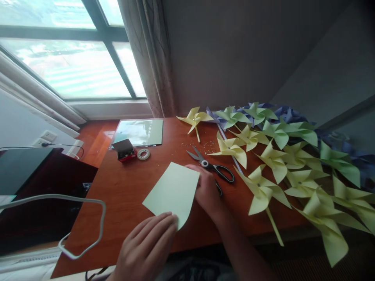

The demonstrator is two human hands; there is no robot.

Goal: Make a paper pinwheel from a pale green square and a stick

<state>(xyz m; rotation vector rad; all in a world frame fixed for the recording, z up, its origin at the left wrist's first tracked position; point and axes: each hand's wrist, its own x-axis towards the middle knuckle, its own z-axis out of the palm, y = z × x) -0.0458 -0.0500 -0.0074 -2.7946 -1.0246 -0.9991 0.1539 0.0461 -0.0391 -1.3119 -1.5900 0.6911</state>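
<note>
A square sheet of pale yellow-green paper (174,189) is held up above the wooden table, its lower right edge curving. My left hand (149,240) grips the near corner, fingers together over the sheet. At the right corner my right hand (206,187) is closed on the paper, with its fingers partly hidden behind it. Just past the right hand lie open scissors (205,163) with black and white handles. Finished paper pinwheels in yellow (260,187), green (275,130) and purple (290,115) spread over the right side.
A small open box (125,151) and a roll of tape (143,154) sit left of centre on the table (117,210). Behind them is a clear sleeve of paper sheets (139,132). Small scraps (206,148) lie near the scissors. A white cable (102,218) loops at left.
</note>
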